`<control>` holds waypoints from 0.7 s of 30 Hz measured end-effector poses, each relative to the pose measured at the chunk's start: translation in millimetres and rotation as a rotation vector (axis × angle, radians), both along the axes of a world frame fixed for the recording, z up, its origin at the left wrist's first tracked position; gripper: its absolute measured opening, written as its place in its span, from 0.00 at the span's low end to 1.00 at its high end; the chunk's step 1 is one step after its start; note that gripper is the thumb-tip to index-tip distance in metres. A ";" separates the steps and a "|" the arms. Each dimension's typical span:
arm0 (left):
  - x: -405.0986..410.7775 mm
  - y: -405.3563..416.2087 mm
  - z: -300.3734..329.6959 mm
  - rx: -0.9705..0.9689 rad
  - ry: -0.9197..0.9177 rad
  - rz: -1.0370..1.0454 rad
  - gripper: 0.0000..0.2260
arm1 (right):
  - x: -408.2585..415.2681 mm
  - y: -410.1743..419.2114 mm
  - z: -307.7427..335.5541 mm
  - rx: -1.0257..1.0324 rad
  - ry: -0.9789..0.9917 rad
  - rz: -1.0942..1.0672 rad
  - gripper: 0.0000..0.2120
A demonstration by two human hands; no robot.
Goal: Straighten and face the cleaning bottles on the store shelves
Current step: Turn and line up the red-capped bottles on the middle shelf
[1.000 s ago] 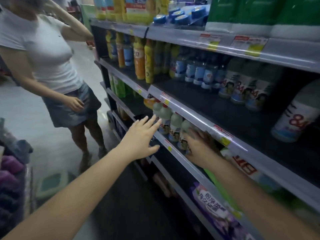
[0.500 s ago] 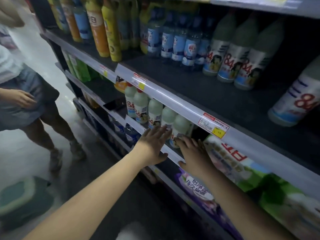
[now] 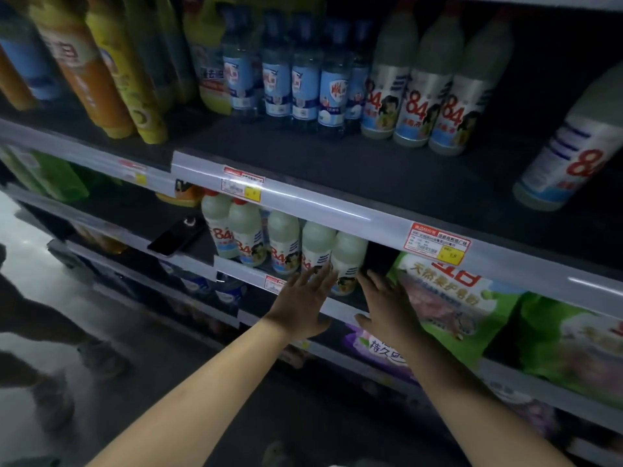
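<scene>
Both hands have moved in along the lower shelf (image 3: pixel 303 298). The left hand (image 3: pixel 303 305) and right hand (image 3: pixel 387 308), fingers straight and released, now flank the last bottle (image 3: pixel 349 261) in the row. Squaring it up seems about to begin.

Centre of frame: left hand (image 3: pixel 305 303) and right hand (image 3: pixel 387 306), fingers extended, flank the rightmost white bottle (image 3: pixel 347 261) in a middle-shelf row; green bags (image 3: pixel 448 298) at right.
</scene>
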State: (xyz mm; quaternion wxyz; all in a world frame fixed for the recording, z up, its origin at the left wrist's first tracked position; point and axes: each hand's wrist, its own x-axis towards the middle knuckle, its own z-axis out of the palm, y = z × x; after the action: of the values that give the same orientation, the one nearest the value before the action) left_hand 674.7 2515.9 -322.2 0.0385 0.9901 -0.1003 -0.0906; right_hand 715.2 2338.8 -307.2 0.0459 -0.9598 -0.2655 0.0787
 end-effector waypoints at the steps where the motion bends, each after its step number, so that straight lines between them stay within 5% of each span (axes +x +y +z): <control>1: 1.3 3.3 -2.9 -0.025 -0.003 -0.017 0.38 | -0.1 2.6 -1.6 0.004 0.005 -0.034 0.39; 17: 33.5 18.6 -33.1 -0.465 -0.016 -0.014 0.44 | 5.2 38.9 -15.1 0.277 0.004 -0.379 0.36; 21: 42.2 10.5 -29.4 -0.638 -0.049 0.072 0.37 | 11.2 43.1 -15.9 0.368 -0.008 -0.409 0.35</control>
State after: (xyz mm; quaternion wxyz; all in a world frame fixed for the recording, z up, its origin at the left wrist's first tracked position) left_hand 716.9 2526.4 -351.6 0.3479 0.9328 -0.0897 -0.0291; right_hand 726.5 2381.9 -323.2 0.2332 -0.9693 -0.0760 0.0143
